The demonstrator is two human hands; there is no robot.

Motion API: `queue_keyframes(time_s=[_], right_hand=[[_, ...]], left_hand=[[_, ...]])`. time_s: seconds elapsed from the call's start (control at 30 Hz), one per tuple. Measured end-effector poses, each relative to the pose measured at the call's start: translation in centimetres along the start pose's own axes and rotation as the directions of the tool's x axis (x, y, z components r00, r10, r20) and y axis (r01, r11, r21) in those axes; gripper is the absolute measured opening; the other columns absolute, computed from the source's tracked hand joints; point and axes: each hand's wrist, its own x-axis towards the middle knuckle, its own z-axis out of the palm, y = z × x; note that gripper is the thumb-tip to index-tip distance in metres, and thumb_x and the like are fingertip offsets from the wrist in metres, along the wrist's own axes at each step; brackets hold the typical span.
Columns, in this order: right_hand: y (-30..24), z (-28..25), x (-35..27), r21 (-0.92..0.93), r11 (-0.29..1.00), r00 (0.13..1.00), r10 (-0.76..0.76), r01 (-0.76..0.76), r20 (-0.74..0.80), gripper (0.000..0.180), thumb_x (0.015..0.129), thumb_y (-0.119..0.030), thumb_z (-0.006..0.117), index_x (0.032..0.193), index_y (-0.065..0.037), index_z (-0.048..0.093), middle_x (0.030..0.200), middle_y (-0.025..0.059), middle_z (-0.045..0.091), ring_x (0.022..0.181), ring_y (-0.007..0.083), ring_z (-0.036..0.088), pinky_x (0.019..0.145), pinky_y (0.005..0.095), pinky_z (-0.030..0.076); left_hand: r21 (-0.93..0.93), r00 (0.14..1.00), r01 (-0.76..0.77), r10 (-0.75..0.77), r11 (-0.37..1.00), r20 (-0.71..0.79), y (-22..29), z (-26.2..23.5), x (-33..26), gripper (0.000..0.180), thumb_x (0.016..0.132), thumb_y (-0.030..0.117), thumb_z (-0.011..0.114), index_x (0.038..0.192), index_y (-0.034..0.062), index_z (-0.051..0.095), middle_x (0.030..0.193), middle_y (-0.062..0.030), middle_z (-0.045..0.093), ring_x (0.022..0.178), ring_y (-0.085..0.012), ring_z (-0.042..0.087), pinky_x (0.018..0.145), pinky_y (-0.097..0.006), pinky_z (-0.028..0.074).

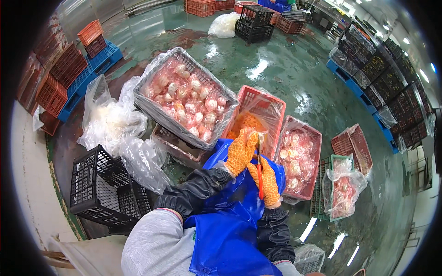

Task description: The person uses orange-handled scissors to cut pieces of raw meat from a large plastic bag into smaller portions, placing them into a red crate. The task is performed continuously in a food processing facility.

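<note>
My left hand (241, 152), in an orange patterned glove, is closed around a small pale piece (251, 132), mostly hidden by the fingers. Close beside it, my right hand (268, 178) in a matching glove grips a slim red-handled knife (261, 181); its narrow blade points up toward the left hand. Both hands are over the near end of a pink crate (270, 109) lined with clear plastic, with orange contents inside. To the left, a grey lined crate (140, 99) holds many round whitish pieces in pinkish wrap. A pink crate (314, 177) at the right holds similar pieces.
Crumpled clear plastic (113, 122) and a black crate (87, 181) lie to my left. A green crate (322, 198) and a red crate (361, 152) are at the right. Stacked crates stand on blue pallets (108, 53) along both sides. Wet green floor (285, 60) surrounds them.
</note>
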Motion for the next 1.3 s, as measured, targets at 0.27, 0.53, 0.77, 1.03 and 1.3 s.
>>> queue_keyframes(time_s=[0.27,0.53,0.77,1.03,1.3], right_hand=[[0.6,0.3,0.0,0.064,0.997,0.999,0.033,-0.034,0.021,0.040,0.081,-0.023,0.066,0.113,-0.002,0.054,0.087,0.0032,0.059,0.074,0.0092,0.051,0.067,0.0239,0.044],[-1.1,-0.6,0.1,0.398,0.828,0.917,0.330,-0.395,0.224,0.037,0.085,-0.027,0.062,0.113,-0.004,0.054,0.067,-0.0011,0.052,0.056,0.0052,0.048,0.049,0.0189,0.040],[0.7,-1.8,0.6,0.668,0.606,0.872,0.092,-0.433,0.481,0.062,0.092,-0.048,0.037,0.118,0.008,0.048,0.062,0.0002,0.048,0.047,0.0047,0.041,0.042,0.0178,0.037],[1.2,-0.9,2.3,0.757,0.355,0.828,0.101,-0.549,0.552,0.080,0.087,-0.062,0.031,0.124,0.009,0.039,0.058,0.0007,0.044,0.045,0.0077,0.036,0.041,0.0206,0.032],[2.6,0.1,5.9,0.727,0.173,0.744,0.060,-0.664,0.665,0.074,0.088,-0.058,0.034,0.118,0.009,0.045,0.061,0.0046,0.049,0.043,0.0101,0.039,0.039,0.0216,0.035]], left_hand=[[0.020,0.973,0.141,-0.142,0.990,0.181,-0.2,-0.3,-0.7,0.047,0.091,0.042,0.042,0.117,0.0036,0.048,0.090,-0.0236,0.061,0.083,-0.0392,0.059,0.068,-0.044,0.046],[-0.327,0.869,0.436,-0.299,0.839,0.394,-4.0,-0.2,1.2,0.038,0.092,0.038,0.044,0.108,0.0040,0.051,0.066,-0.0088,0.055,0.050,-0.0164,0.052,0.043,-0.030,0.039],[-0.477,0.687,0.709,-0.353,0.520,0.635,-0.2,-2.9,2.9,0.025,0.092,0.033,0.046,0.085,0.0111,0.055,0.052,0.0009,0.047,0.035,-0.0087,0.039,0.030,-0.023,0.026],[-0.648,0.771,0.636,-0.389,0.418,0.505,-2.2,-0.9,3.2,0.018,0.087,0.025,0.055,0.094,0.0092,0.057,0.065,0.0014,0.053,0.043,-0.0058,0.041,0.034,-0.018,0.029],[-0.547,0.918,0.392,-0.352,0.740,0.181,-4.8,1.2,3.9,0.022,0.086,0.021,0.057,0.099,0.0050,0.052,0.085,-0.0057,0.057,0.068,-0.0145,0.055,0.055,-0.028,0.046]])
